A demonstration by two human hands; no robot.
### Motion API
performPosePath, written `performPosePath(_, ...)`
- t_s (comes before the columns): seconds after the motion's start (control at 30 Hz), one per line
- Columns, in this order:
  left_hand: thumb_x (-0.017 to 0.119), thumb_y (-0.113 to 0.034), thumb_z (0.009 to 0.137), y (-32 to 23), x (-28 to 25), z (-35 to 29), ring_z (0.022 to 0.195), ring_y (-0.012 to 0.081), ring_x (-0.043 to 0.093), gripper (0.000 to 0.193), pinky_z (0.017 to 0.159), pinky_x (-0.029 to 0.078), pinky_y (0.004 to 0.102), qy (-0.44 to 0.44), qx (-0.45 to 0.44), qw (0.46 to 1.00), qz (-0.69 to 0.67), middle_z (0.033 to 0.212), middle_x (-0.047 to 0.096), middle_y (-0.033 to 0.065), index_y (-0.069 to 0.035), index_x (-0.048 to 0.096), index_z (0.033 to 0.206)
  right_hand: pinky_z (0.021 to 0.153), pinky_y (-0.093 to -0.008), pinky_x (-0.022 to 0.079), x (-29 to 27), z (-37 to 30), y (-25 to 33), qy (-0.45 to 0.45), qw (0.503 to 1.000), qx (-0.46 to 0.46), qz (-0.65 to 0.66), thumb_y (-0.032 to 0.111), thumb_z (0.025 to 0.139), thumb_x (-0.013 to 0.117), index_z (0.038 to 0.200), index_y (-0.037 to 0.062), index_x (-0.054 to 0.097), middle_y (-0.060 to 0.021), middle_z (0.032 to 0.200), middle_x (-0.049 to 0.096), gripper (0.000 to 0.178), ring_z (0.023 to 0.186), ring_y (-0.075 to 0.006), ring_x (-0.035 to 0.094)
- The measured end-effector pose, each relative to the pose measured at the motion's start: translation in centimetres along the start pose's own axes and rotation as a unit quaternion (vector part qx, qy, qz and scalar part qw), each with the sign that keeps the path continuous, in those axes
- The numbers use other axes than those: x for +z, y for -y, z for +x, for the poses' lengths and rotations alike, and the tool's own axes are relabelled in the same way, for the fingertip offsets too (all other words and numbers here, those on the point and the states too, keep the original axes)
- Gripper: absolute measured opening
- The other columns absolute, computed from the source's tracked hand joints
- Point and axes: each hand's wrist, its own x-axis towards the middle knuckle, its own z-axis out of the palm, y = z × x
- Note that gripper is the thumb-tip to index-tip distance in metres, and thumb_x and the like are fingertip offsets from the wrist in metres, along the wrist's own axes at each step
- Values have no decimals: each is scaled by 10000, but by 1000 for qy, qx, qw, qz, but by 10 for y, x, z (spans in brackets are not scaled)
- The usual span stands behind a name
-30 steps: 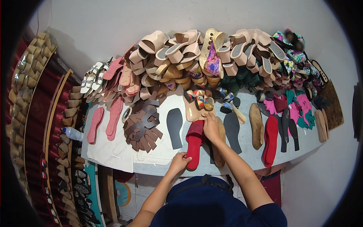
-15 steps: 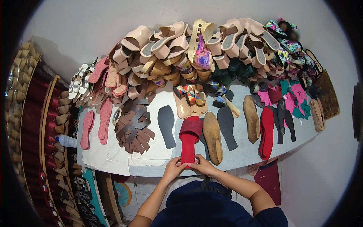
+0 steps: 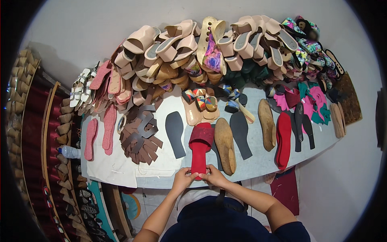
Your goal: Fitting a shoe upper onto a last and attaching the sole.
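A red slide sandal (image 3: 198, 159) with a dark red strap (image 3: 201, 136) points away from me at the table's near edge. My left hand (image 3: 185, 178) grips the left side of its heel end, and my right hand (image 3: 214, 176) grips the right side, with the thumbs close together on the heel. Just right of the sandal lies a wooden shoe last (image 3: 225, 147), partly covering a dark sole. Another dark grey sole (image 3: 175, 135) rests to the left, and one more black sole (image 3: 240, 135) lies right of the last.
Pink soles (image 3: 92, 139) and a pile of brown strap pieces (image 3: 141, 137) lie on the left. A second last (image 3: 266, 126) and a red sole (image 3: 283, 141) lie on the right. Beige heeled sandals (image 3: 177, 46) are heaped along the back. A water bottle (image 3: 70, 151) stands beyond the left edge.
My view has shifted slightly, so the scene sits a little to the left. Both hands keep their hold on the red sandal's heel, with little visible movement.
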Motion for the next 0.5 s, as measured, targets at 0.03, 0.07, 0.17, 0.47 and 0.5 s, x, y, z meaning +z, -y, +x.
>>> performPosePath(0.03,669,-241,710,0,-1,0,746,196,597,373,665,463,277,7,2,1000,16,851,586,142,40,582,939,667,-237,446,-3,0,-2,23,999,1,-34,159,764,627,1205,-54,282,-90,886,477,599,754,-127,503)
performPosePath(0.07,669,-241,710,0,-3,2,746,196,597,373,665,463,277,5,6,1000,17,851,586,142,40,582,939,667,-237,446,-5,1,-5,22,999,-3,-34,159,764,627,1205,-54,282,-90,886,477,599,754,-127,503)
performPosePath(0.17,639,-287,741,3,-9,16,848,201,579,457,725,449,276,63,-22,997,-29,932,577,169,75,539,1002,808,-264,409,-7,5,-9,-102,979,-93,-151,125,753,616,1285,-68,156,-151,1043,464,729,964,-194,489)
performPosePath(0.47,500,-90,831,-31,16,70,1194,239,347,570,960,302,278,-69,28,948,-308,1292,303,244,107,192,1269,842,-257,403,-6,43,22,-209,931,-119,273,-34,767,519,1194,-94,328,-157,1074,505,472,997,-202,506)
performPosePath(0.5,500,-90,831,-27,18,71,1194,239,347,570,960,302,278,-71,27,948,-309,1292,303,244,107,192,1269,842,-257,403,-8,45,22,-208,932,-117,272,-34,767,519,1194,-94,328,-157,1074,505,472,997,-202,506)
